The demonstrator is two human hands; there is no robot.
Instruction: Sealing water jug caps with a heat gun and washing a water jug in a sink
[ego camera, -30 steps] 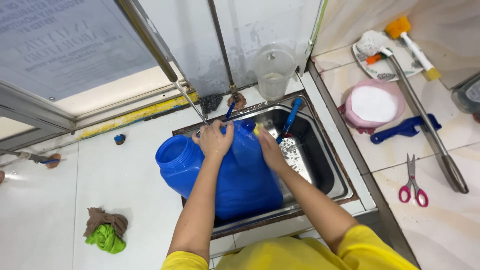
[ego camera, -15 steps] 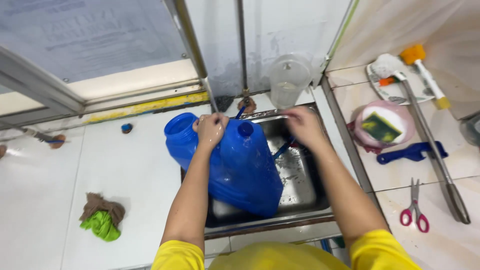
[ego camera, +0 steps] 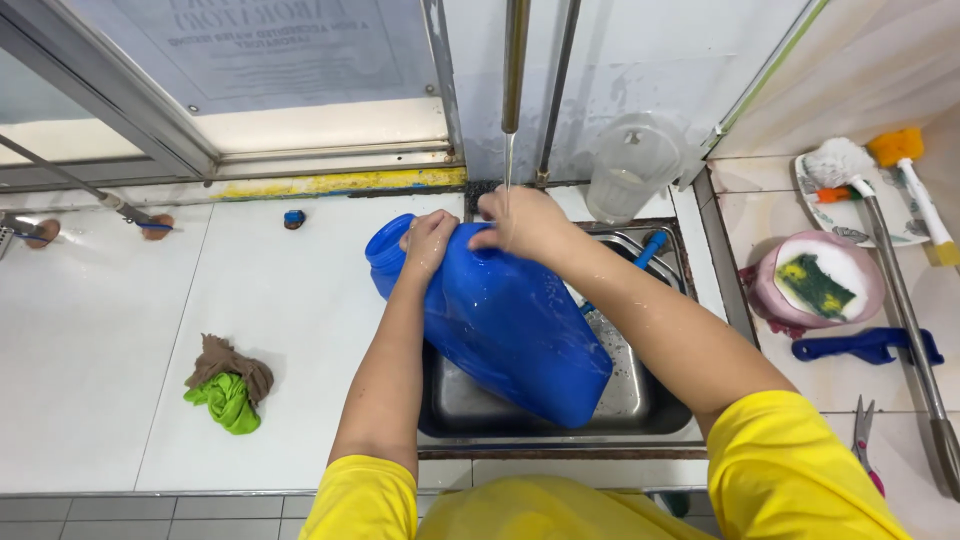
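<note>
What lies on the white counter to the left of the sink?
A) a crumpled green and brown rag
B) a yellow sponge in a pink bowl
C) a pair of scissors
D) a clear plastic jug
A: a crumpled green and brown rag lies alone on the white counter, left of the sink where both hands hold the blue jug.

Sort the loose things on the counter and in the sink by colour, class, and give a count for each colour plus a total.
Blue: 3, jug, handled tool, small cap
Green: 2, cloth, sponge
Brown: 1, rag
Clear: 1, pitcher
Pink: 1, bowl
Total: 8
</note>
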